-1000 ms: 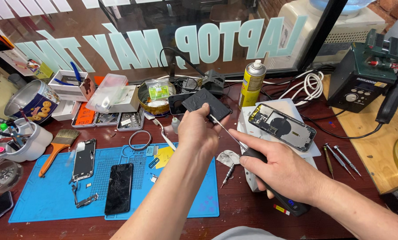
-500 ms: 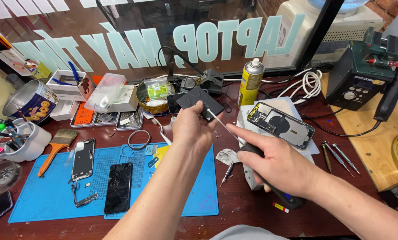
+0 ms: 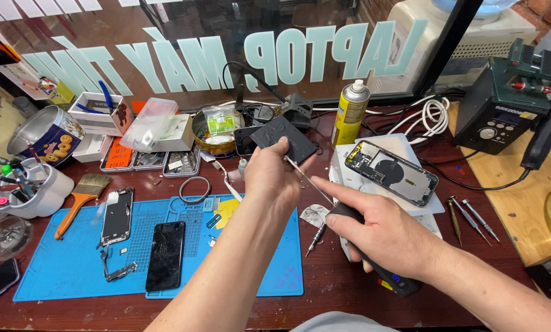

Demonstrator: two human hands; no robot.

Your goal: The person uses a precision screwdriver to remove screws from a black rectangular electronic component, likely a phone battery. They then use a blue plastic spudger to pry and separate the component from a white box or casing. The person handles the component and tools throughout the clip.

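Above the blue mat [image 3: 66, 258] on the cluttered wooden table [image 3: 325, 295], both hands work.

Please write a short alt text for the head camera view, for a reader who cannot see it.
Over a cluttered repair bench, the left hand holds up a flat black part while the right hand touches it with a thin screwdriver. An opened phone lies behind on a white block, and a cracked phone on the blue mat.

Two hands: left hand [image 3: 275, 175], right hand [image 3: 383, 233]. One spray can [image 3: 351, 112], one brush [image 3: 82, 193]. Three loose screwdrivers [image 3: 469, 218] lie together.
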